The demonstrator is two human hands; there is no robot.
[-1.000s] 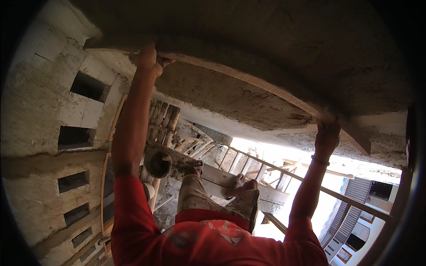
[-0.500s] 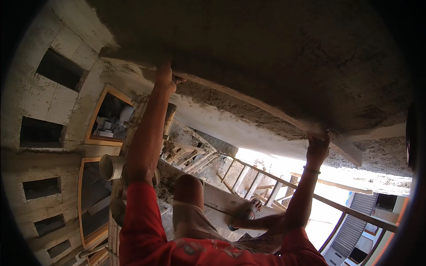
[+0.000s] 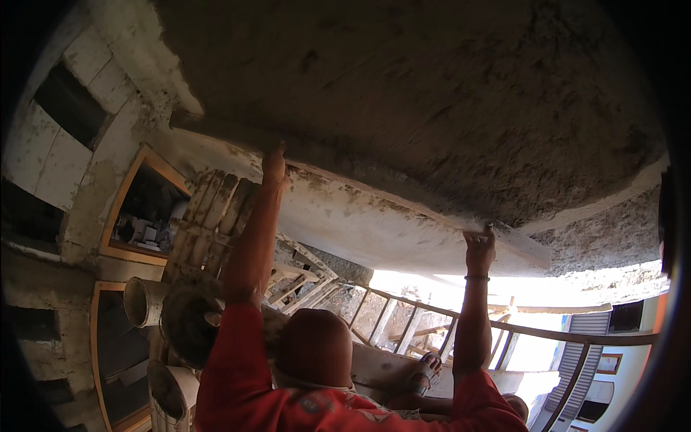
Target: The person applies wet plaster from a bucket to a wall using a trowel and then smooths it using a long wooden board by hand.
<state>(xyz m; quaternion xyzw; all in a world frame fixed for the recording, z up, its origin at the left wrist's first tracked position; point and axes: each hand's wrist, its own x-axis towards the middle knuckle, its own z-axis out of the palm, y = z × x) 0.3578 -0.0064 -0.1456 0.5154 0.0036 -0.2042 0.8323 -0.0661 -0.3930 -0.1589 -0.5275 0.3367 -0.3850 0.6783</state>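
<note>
Overhead, a long straight board (image 3: 367, 173) lies against a rough, damp-looking plastered ceiling (image 3: 432, 86), slanting from the upper left down to the right. My left hand (image 3: 273, 165) is closed around the board's edge toward its left end. Nearer the right end, my right hand (image 3: 479, 248) grips the same edge with bent fingers. Both arms are raised, in red sleeves. The board's upper face is pressed to the surface, so it cannot be seen.
Several dirty buckets (image 3: 173, 389) stand at my left, beside wooden slats (image 3: 209, 216). Wooden window frames (image 3: 119, 252) and a block wall with dark holes are farther left. A ladder-like railing (image 3: 410, 306) crosses ahead on the right, past my sandalled foot (image 3: 430, 367).
The board and both hands now sit closer together and nearer my body in the picture, and more of the plastered ceiling shows beyond the board. My view has also shifted; both hands keep their grip.
</note>
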